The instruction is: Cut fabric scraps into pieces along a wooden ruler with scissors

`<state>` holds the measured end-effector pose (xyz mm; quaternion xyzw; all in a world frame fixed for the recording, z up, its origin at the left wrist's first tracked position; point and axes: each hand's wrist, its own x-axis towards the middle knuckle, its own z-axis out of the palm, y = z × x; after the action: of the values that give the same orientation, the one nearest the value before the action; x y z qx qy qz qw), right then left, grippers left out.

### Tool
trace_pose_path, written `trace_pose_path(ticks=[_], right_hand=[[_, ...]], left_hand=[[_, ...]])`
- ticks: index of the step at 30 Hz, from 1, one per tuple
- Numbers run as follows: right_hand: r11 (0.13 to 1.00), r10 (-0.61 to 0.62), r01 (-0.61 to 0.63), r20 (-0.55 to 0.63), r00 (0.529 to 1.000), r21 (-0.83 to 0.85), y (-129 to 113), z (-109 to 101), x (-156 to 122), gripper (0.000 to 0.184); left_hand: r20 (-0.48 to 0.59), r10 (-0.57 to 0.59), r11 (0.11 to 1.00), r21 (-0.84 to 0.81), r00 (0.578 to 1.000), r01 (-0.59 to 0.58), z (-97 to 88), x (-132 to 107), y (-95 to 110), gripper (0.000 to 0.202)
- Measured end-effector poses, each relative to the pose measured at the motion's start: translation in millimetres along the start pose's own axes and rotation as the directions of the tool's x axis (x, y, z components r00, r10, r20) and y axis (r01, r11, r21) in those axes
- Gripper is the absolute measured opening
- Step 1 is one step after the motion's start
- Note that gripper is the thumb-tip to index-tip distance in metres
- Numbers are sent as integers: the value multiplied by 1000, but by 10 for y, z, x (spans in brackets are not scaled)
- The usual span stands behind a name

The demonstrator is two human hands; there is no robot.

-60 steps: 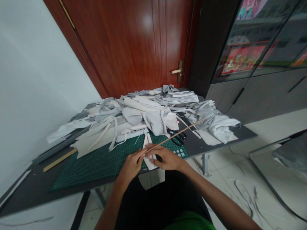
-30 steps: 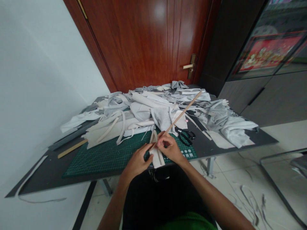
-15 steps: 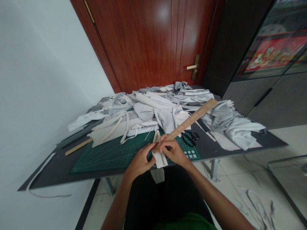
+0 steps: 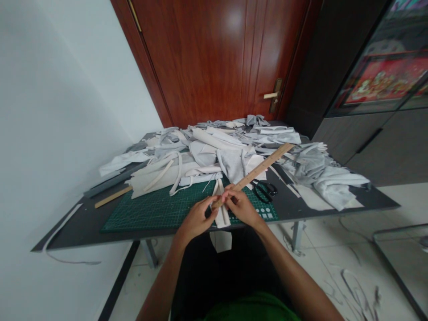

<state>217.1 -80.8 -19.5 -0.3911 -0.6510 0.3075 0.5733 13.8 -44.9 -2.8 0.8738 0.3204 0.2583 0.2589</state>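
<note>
My right hand [image 4: 240, 207] is closed on the near end of a long wooden ruler [image 4: 259, 168], which slants up and to the right over the table. My left hand [image 4: 197, 218] pinches the same near end from the left, fingers curled. Both hands rest over a narrow strip of pale fabric [image 4: 223, 217] that lies on the green cutting mat [image 4: 150, 209] and hangs off the table's front edge.
A big heap of white and grey fabric scraps [image 4: 227, 156] covers the back of the dark table [image 4: 334, 203]. Black scissors [image 4: 264, 191] lie right of the mat, a second wooden stick [image 4: 112, 197] at its left. A red door [image 4: 217, 58] stands behind; scraps litter the floor at right.
The ruler has turned from edge-on to showing its flat face and dropped lower over the mat. My hands have stayed at its near end above the fabric strip.
</note>
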Motion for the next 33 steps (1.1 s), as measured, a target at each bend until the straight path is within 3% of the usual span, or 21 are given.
trace_pose_path(ticks=[7, 12, 25, 29, 33], right_hand=[[993, -89, 91, 21, 996, -80, -80, -3, 18, 19], [987, -70, 73, 27, 997, -143, -127, 7, -7, 19], [972, -50, 15, -144, 988, -235, -102, 21, -108, 16], [979, -33, 16, -83, 996, -202, -111, 16, -104, 16], [988, -38, 38, 2, 999, -153, -105, 25, -87, 13]], left_hand=[[3, -33, 999, -13, 999, 33, 7, 18, -8, 42], [-1, -49, 998, -34, 999, 49, 12, 32, -13, 38], [20, 38, 999, -28, 999, -37, -5, -6, -56, 51], [4, 5, 1000, -22, 1000, -5, 21, -19, -86, 58], [-32, -13, 1000, -8, 999, 13, 52, -26, -111, 49]])
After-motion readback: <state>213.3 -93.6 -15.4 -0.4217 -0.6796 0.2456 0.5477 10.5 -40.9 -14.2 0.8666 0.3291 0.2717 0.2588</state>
